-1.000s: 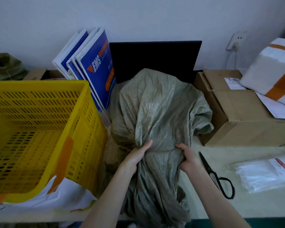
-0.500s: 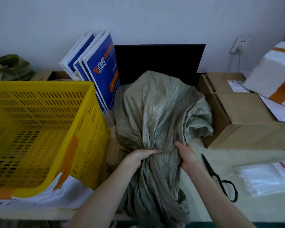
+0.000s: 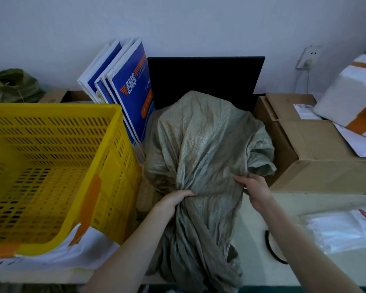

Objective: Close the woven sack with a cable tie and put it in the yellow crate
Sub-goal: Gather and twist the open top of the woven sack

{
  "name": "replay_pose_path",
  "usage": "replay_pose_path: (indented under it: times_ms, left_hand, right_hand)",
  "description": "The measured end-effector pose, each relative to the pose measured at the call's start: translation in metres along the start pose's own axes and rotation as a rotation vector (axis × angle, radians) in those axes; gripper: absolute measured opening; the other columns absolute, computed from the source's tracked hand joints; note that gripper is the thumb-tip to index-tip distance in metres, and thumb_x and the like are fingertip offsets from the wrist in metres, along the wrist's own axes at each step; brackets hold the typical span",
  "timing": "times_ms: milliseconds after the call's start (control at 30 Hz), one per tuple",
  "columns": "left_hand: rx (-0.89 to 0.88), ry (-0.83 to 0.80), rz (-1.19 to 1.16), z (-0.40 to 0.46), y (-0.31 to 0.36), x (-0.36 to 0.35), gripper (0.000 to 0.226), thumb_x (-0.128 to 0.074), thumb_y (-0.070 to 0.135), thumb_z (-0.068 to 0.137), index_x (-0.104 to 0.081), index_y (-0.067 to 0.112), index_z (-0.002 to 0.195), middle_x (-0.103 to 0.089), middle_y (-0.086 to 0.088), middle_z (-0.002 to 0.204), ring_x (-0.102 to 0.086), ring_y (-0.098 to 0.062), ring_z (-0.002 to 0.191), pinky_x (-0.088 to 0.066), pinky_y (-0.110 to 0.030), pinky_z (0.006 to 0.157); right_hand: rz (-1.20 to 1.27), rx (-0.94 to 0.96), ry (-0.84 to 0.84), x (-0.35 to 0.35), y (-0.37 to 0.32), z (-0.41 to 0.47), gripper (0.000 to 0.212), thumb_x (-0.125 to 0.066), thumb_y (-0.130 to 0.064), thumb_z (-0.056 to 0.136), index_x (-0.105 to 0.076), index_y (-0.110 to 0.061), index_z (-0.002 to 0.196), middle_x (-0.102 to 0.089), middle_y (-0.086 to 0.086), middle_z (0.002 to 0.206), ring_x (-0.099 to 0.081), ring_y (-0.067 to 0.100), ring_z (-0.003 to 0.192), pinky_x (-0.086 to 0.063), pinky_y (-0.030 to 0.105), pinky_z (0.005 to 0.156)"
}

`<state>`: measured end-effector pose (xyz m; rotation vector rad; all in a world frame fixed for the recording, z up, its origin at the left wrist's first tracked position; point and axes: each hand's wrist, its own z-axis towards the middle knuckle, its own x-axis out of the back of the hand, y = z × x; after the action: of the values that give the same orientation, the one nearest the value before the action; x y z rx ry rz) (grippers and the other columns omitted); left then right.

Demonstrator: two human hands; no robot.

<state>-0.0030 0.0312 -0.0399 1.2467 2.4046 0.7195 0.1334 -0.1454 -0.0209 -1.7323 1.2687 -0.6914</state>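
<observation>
A grey-green woven sack (image 3: 203,144) stands full in the middle of the table, its loose neck hanging toward me over the table edge. My left hand (image 3: 171,203) grips the bunched neck on its left side. My right hand (image 3: 255,190) clutches the fabric on the right side, near a fold that sticks out. The yellow crate (image 3: 51,166) sits at the left, nothing inside it, with orange tape on its rim. No cable tie is visible.
Blue-and-white envelopes (image 3: 125,92) lean between crate and sack, a black panel (image 3: 205,79) behind. A cardboard box (image 3: 317,153) and a white parcel (image 3: 351,96) stand right. Scissors (image 3: 273,248) lie partly hidden by my right arm, next to plastic bags (image 3: 342,229).
My left hand has closed round the sack's neck and gathered it tighter. My right hand has shifted outward to the right side of the fabric. The scissors are now mostly covered by my right arm.
</observation>
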Motion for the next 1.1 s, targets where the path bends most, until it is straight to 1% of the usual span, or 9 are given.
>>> replay_pose_path:
  times_ms: [100, 167, 267, 400, 567, 733, 867, 967, 1100]
  left_hand:
    - [-0.028, -0.023, -0.066, 0.002, 0.0, -0.008, 0.061, -0.075, 0.015, 0.08, -0.05, 0.003, 0.134, -0.062, -0.015, 0.109, -0.06, -0.028, 0.088, -0.049, -0.034, 0.073]
    - [-0.034, -0.047, -0.042, 0.001, 0.001, -0.016, 0.068, -0.078, 0.024, 0.077, -0.049, 0.004, 0.135, -0.059, -0.017, 0.124, -0.059, -0.03, 0.102, -0.047, -0.036, 0.083]
    - [-0.073, -0.095, 0.056, 0.001, 0.003, -0.028, 0.07, -0.076, 0.039, 0.078, -0.051, 0.009, 0.136, -0.057, -0.014, 0.132, -0.056, -0.027, 0.111, -0.044, -0.032, 0.087]
    - [-0.103, -0.127, 0.251, 0.002, 0.005, -0.035, 0.077, -0.076, 0.051, 0.073, -0.052, 0.014, 0.136, -0.056, -0.008, 0.136, -0.053, -0.025, 0.122, -0.044, -0.03, 0.096]
    - [-0.124, -0.123, 0.35, 0.007, 0.006, -0.037, 0.08, -0.089, 0.03, 0.061, -0.057, 0.011, 0.132, -0.061, -0.009, 0.131, -0.059, -0.024, 0.115, -0.047, -0.034, 0.1]
    - [-0.229, -0.015, 0.358, 0.012, 0.002, -0.037, 0.068, -0.074, 0.015, 0.069, -0.054, 0.012, 0.133, -0.061, -0.007, 0.13, -0.059, -0.02, 0.109, -0.047, -0.025, 0.087]
    - [-0.421, 0.077, 0.593, 0.005, -0.004, -0.048, 0.087, -0.076, 0.031, 0.07, -0.036, 0.012, 0.145, -0.05, -0.003, 0.14, -0.051, -0.023, 0.125, -0.042, -0.029, 0.102]
    - [-0.514, 0.38, 1.114, -0.004, -0.007, -0.063, 0.068, -0.061, 0.036, 0.085, -0.036, 0.004, 0.14, -0.056, -0.013, 0.133, -0.055, -0.031, 0.121, -0.044, -0.036, 0.098]
    - [-0.545, 0.494, 1.24, -0.006, -0.008, -0.064, 0.072, -0.062, 0.037, 0.087, -0.032, -0.002, 0.14, -0.052, -0.015, 0.136, -0.045, -0.032, 0.129, -0.032, -0.041, 0.106]
  right_hand:
    - [0.026, 0.031, -0.033, -0.011, 0.011, 0.004, 0.035, -0.067, 0.005, 0.079, -0.053, -0.002, 0.111, -0.063, 0.017, 0.111, -0.063, 0.027, 0.095, -0.051, 0.04, 0.085]
    - [0.002, 0.001, -0.059, -0.019, 0.017, 0.006, 0.044, -0.07, 0.007, 0.077, -0.049, 0.0, 0.115, -0.064, 0.016, 0.106, -0.064, 0.027, 0.092, -0.052, 0.041, 0.082]
    - [-0.047, -0.076, -0.171, -0.027, 0.019, 0.006, 0.04, -0.068, 0.01, 0.077, -0.054, 0.008, 0.115, -0.068, 0.02, 0.101, -0.067, 0.029, 0.087, -0.054, 0.038, 0.077]
    - [-0.064, -0.117, -0.266, -0.037, 0.019, 0.015, 0.037, -0.053, 0.022, 0.079, -0.056, 0.016, 0.115, -0.065, 0.026, 0.111, -0.064, 0.038, 0.099, -0.054, 0.041, 0.08]
    - [-0.084, -0.176, -0.376, -0.043, 0.011, 0.026, 0.028, -0.048, 0.019, 0.084, -0.064, 0.009, 0.104, -0.068, 0.019, 0.1, -0.068, 0.028, 0.084, -0.06, 0.031, 0.065]
    - [-0.148, -0.257, -0.56, -0.018, -0.007, 0.032, 0.016, -0.059, 0.003, 0.079, -0.06, -0.003, 0.095, -0.064, 0.013, 0.1, -0.062, 0.022, 0.085, -0.049, 0.035, 0.084]
    - [-0.216, -0.29, -0.693, -0.024, -0.02, 0.031, 0.054, -0.083, -0.026, 0.067, -0.063, -0.016, 0.117, -0.069, 0.007, 0.117, -0.063, 0.024, 0.109, -0.047, 0.043, 0.095]
    - [-0.121, -0.274, -0.561, -0.056, -0.024, 0.031, 0.036, -0.069, -0.012, 0.083, -0.062, -0.009, 0.118, -0.067, 0.011, 0.117, -0.064, 0.026, 0.105, -0.053, 0.04, 0.084]
    - [-0.116, -0.275, -0.412, -0.073, -0.029, 0.039, 0.032, -0.065, 0.004, 0.082, -0.063, 0.001, 0.113, -0.067, 0.019, 0.112, -0.066, 0.03, 0.094, -0.055, 0.04, 0.073]
